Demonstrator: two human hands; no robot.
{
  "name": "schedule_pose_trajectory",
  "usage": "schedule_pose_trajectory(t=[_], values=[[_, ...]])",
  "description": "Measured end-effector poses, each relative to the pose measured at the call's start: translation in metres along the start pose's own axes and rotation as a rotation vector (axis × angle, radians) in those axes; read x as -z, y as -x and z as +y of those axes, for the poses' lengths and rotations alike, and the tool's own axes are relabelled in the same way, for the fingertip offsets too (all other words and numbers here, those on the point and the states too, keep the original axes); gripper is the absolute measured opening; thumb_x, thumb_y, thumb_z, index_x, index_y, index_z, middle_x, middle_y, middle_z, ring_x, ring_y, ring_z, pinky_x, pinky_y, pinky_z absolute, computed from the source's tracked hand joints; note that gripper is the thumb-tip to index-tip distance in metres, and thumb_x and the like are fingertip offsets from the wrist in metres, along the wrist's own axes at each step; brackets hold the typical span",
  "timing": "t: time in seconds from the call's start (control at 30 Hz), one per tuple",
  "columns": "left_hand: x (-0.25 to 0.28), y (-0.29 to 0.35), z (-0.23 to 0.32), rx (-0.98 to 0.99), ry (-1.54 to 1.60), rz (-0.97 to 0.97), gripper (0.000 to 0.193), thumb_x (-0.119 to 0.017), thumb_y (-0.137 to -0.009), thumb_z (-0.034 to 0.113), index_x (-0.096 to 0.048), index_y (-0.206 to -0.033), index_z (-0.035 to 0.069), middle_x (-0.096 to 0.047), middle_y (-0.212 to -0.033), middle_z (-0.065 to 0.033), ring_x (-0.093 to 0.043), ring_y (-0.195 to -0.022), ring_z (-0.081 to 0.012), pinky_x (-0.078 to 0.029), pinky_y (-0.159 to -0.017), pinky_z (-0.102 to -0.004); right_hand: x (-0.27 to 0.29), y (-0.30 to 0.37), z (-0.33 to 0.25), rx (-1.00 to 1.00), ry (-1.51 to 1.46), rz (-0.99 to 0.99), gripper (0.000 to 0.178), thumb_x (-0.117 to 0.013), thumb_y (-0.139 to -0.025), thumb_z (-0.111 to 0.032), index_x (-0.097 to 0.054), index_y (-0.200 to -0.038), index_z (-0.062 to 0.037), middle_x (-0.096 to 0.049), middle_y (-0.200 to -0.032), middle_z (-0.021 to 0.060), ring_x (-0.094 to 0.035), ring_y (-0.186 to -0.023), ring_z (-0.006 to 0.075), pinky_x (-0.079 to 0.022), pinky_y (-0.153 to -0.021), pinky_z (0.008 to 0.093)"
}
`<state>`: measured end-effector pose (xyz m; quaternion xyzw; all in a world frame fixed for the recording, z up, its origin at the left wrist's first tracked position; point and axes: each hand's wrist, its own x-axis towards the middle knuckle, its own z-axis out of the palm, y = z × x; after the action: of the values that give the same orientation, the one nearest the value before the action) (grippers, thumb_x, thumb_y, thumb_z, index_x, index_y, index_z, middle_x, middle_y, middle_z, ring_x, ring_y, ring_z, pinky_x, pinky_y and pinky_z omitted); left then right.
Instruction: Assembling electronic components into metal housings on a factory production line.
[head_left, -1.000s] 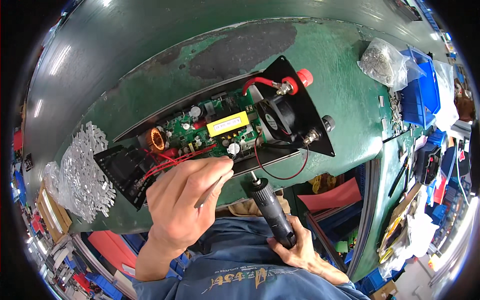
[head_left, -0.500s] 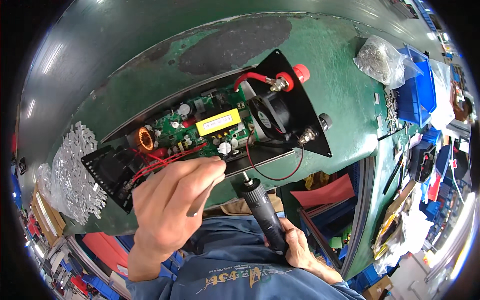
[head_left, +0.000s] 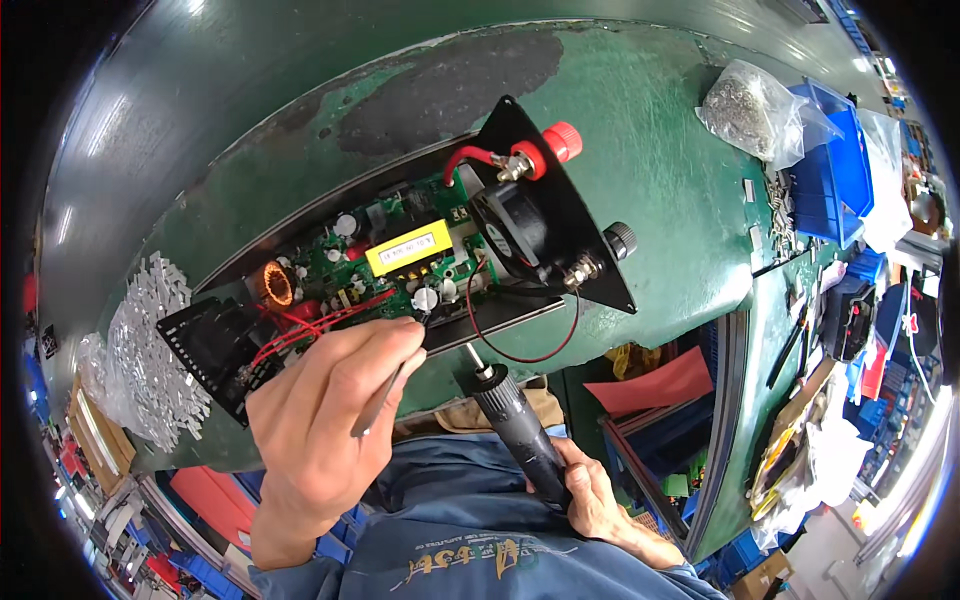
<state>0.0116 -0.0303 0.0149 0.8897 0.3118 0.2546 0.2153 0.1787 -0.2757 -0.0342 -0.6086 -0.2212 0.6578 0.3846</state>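
An open power inverter (head_left: 330, 275) lies on the bench, its green circuit board, yellow transformer (head_left: 408, 248), copper coil (head_left: 274, 284) and wires exposed. At its right end the black end plate (head_left: 560, 215) carries a fan (head_left: 507, 232), a red terminal (head_left: 562, 143) and a black terminal (head_left: 620, 238). My left hand (head_left: 335, 405) is closed at the board's near edge, pinching a slim metal tool like tweezers (head_left: 378, 403); its tip is mostly hidden by fingers. Low in front of me, my right hand (head_left: 590, 490) wraps round a black electric screwdriver (head_left: 520, 430), bit pointing toward the casing, apart from the board.
A bag of small silvery metal strips (head_left: 155, 350) lies at the left. At the far right stand a clear bag of small parts (head_left: 745, 110) and a blue bin (head_left: 832, 180), with loose metal pieces nearby. A pink sheet (head_left: 655, 383) sits in the opening below the bench edge.
The inverter has shifted slightly to the left, and my left hand has moved left with it. The screwdriver's tip has also edged left, while my right hand keeps its grip.
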Motion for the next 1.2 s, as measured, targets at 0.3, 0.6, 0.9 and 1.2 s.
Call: schedule_pose_trajectory(t=[0.3, 0.6, 0.9, 1.2], values=[[-0.004, 0.002, 0.000, 0.013, 0.004, 0.020, 0.034, -0.080, -0.077, -0.003, -0.068, -0.108, 0.004, -0.073, -0.096, -0.0090, -0.072, -0.078, -0.0234, -0.057, -0.063, -0.0306, 0.004, -0.002, -0.004, -0.016, 0.039, -0.026, 0.092, -0.026, -0.098, -0.076, -0.051, -0.132, 0.0065, -0.064, -0.091, 0.0063, -0.056, -0.082, 0.0121, -0.043, -0.077, 0.0280], [-0.004, 0.002, -0.002, 0.009, 0.011, 0.003, 0.038, -0.080, -0.075, -0.003, -0.068, -0.109, 0.007, -0.073, -0.097, -0.0071, -0.072, -0.079, -0.0221, -0.056, -0.064, -0.0299, 0.002, -0.004, 0.005, 0.026, 0.040, 0.004, 0.091, -0.025, -0.099, -0.075, -0.052, -0.131, 0.0064, -0.064, -0.089, 0.0059, -0.056, -0.080, 0.0129, -0.044, -0.077, 0.0284], [-0.005, 0.001, -0.007, -0.026, 0.035, 0.014, 0.038, -0.081, -0.074, -0.004, -0.068, -0.108, 0.005, -0.073, -0.095, -0.0090, -0.072, -0.078, -0.0226, -0.057, -0.063, -0.0296, 0.010, -0.005, 0.009, 0.015, -0.052, -0.097, 0.080, -0.034, -0.104, -0.064, -0.045, -0.145, 0.0037, -0.065, -0.099, 0.0083, -0.060, -0.090, 0.0150, -0.047, -0.084, 0.0309], [-0.007, 0.003, -0.007, -0.041, 0.024, 0.028, 0.039, -0.081, -0.075, -0.004, -0.067, -0.110, 0.004, -0.073, -0.094, -0.0092, -0.072, -0.075, -0.0214, -0.056, -0.060, -0.0291, 0.005, -0.007, -0.005, -0.007, 0.013, -0.039, 0.092, -0.028, -0.099, -0.075, -0.050, -0.134, 0.0067, -0.064, -0.092, 0.0072, -0.058, -0.084, 0.0129, -0.044, -0.079, 0.0281]])
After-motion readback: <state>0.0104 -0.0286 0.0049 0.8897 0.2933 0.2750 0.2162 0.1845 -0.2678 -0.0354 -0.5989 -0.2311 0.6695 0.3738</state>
